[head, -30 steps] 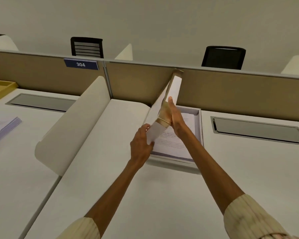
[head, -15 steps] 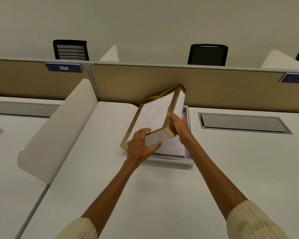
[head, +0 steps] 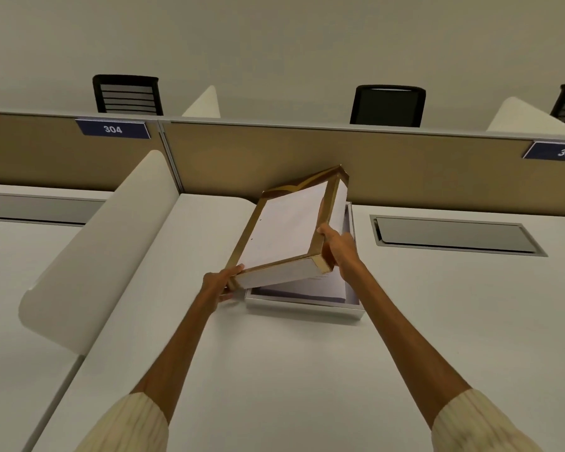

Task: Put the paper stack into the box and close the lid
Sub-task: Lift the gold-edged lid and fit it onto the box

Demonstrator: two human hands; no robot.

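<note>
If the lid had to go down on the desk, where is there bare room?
Bare desk lies between the forearms, nearer than the box. More lies left, between box and white divider. Crowded: over the box, both hands holding the lid.

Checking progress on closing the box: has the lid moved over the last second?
Yes. The lid, held by the left hand and right hand, has tipped from near upright down toward the box.
</note>
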